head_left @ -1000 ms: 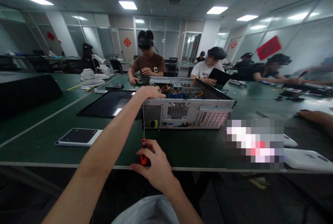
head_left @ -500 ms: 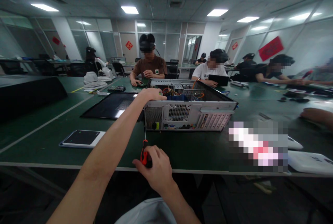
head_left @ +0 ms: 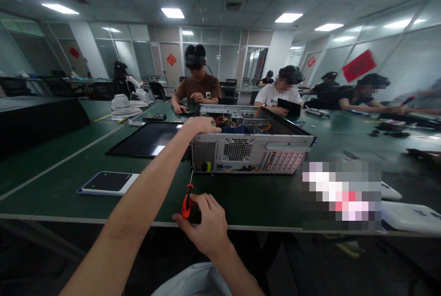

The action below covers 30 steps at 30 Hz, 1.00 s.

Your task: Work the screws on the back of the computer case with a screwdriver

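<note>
An open desktop computer case (head_left: 251,151) lies on its side on the green table (head_left: 262,197), its rear panel facing me and coloured cables showing inside. My left hand (head_left: 200,125) rests on the case's top left edge, fingers curled over the rim. My right hand (head_left: 206,222) is near the table's front edge, fingers closed round a red-and-black screwdriver (head_left: 187,199). The screwdriver's thin shaft points up toward the lower left corner of the case's rear panel.
A black side panel (head_left: 148,139) lies left of the case. A small black-and-white device (head_left: 108,182) sits front left, white fans (head_left: 120,105) farther back. White objects (head_left: 409,215) lie at the right. Several people sit across the table and at the right.
My right hand has turned the screwdriver handle slightly, tilting it left, with the fingers opening a little around it. A person's hand at the far right has drawn back. My left hand stays put.
</note>
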Available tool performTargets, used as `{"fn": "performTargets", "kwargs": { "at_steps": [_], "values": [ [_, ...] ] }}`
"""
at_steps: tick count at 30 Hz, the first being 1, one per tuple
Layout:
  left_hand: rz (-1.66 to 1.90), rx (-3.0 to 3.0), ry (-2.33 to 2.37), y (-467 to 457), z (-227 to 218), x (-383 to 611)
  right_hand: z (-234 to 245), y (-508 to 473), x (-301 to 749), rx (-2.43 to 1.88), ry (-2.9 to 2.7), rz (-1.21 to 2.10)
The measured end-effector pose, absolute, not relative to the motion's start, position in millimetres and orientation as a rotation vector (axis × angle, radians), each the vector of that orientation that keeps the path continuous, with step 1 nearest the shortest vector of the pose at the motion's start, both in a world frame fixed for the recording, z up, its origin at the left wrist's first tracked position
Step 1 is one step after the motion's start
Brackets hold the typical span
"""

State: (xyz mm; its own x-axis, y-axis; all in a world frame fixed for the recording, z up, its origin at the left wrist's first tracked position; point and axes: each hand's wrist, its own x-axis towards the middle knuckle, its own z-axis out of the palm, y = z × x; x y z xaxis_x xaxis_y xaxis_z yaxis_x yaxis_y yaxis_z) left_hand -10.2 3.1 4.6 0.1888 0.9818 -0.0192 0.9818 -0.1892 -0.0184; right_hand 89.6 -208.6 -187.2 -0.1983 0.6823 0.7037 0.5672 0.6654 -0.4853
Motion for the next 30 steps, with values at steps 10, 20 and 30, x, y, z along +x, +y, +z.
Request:
{"fn": "performTargets", "kwargs": {
  "at_steps": [10, 20, 30],
  "values": [
    [-0.007, -2.452, -1.990, -1, 7, -11, -187, -207, 79, -1.271, -1.899, 0.079],
    [0.018, -2.425, -2.005, 1, 6, -10, -192, -207, 90, -0.871, -1.989, 0.044],
    [0.004, -2.423, -2.008, -3, 8, -9, -194, -208, 88, -0.872, -1.921, 0.043]
  ]
}}
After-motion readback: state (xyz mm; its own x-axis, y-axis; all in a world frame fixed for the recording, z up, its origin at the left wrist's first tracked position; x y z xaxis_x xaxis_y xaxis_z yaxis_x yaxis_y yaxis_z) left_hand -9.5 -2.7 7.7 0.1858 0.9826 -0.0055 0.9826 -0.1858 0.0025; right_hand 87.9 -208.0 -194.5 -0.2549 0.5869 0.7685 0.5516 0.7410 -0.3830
